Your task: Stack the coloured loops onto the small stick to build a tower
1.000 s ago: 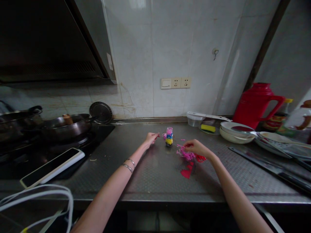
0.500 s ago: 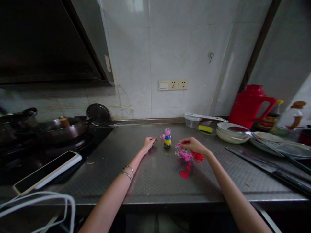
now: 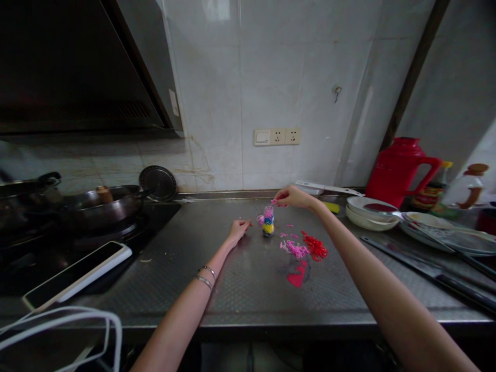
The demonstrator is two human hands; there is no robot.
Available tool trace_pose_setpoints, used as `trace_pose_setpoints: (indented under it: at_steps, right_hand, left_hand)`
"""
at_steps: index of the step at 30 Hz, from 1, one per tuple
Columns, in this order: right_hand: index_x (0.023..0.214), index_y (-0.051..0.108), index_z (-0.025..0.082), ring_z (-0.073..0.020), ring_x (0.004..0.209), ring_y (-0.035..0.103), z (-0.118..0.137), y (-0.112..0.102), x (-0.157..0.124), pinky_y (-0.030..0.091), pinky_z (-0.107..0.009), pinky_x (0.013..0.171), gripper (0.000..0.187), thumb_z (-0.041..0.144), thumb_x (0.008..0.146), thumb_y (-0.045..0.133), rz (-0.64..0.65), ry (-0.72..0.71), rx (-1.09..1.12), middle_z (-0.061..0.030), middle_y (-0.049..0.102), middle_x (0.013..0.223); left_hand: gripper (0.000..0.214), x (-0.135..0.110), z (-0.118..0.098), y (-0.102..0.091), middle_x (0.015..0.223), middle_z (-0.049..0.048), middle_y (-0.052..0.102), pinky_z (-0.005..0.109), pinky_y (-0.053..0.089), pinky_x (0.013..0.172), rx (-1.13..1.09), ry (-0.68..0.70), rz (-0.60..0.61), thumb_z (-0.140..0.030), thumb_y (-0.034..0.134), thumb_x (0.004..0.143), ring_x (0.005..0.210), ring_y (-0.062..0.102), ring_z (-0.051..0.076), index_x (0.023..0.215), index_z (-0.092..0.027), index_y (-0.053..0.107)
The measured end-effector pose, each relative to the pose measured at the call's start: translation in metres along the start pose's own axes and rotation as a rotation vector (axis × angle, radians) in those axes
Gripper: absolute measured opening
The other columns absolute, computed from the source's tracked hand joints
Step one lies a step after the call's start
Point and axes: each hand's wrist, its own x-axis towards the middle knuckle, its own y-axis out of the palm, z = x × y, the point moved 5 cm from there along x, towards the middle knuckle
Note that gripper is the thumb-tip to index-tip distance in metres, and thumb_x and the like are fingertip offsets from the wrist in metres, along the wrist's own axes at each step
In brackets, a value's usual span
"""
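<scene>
The small transparent jar (image 3: 268, 223), layered pink, blue and yellow, stands upright, well back from the grey metal surface's (image 3: 251, 297) front edge. Right hand (image 3: 292, 197): grip pinched on a thin pink piece (image 3: 273, 202) at the jar's top. Left hand (image 3: 238, 231): grip curled, contents cannot be told; wide room toward the black cooktop (image 3: 159, 214).

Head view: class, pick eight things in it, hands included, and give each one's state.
Small clear container: upright, filled with coloured layers
Bare right hand: pinching a small pink strand above the container
Bare left hand: fingers curled, beside the container
Tangled pink strands: loose, mostly heaped
Tangled red strands: loosely heaped
Cream wall sockets: nothing plugged in
Round dark metal lid: propped on edge
Red thermos jug: upright
</scene>
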Motion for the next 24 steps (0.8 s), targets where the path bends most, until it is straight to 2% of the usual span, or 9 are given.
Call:
trace_pose_setpoints:
  at_steps: [4,9,17,24]
  right_hand:
    - [0.073,0.067,0.011,-0.008,0.051,0.05,0.004,0.006,0.016,0.039,-0.018,0.045,0.023,0.032,0.066,0.059,0.088,0.003,-0.139,-0.0022,0.061,0.059]
    - [0.068,0.067,0.011,-0.0069,0.045,0.048,0.006,0.011,0.027,0.037,-0.017,0.043,0.016,0.025,0.061,0.062,0.148,0.071,-0.299,-0.0015,0.06,0.054]
    - [0.081,0.069,0.012,-0.0118,0.058,0.057,0.021,0.012,0.031,0.041,-0.018,0.05,0.023,0.022,0.063,0.059,0.21,0.135,-0.504,-0.0052,0.067,0.069]
    - [0.081,0.07,0.013,-0.0147,0.064,0.059,0.023,0.015,0.038,0.042,-0.02,0.055,0.022,0.019,0.062,0.061,0.25,0.123,-0.626,-0.0055,0.068,0.073]
  left_hand:
    - [0.042,0.0,0.001,0.0,0.046,-0.0056,0.035,0.018,0.018,0.039,0.017,-0.006,-0.004,-0.05,0.051,0.07,0.04,0.027,0.004,0.072,-0.01,0.064]
    - [0.042,0.0,0.002,0.001,0.046,-0.0055,0.036,0.018,0.017,0.038,0.014,0.002,-0.001,-0.049,0.051,0.07,0.039,0.027,0.003,0.072,-0.009,0.064]
    - [0.042,0.005,0.008,0.002,0.046,-0.0061,0.035,0.018,0.016,0.037,0.0,0.012,0.019,-0.049,0.051,0.07,0.037,0.027,0.003,0.072,-0.009,0.064]
    - [0.04,0.005,0.007,0.002,0.045,-0.0063,0.034,0.018,0.017,0.038,0.004,0.008,0.016,-0.048,0.051,0.07,0.037,0.027,0.003,0.07,-0.01,0.063]
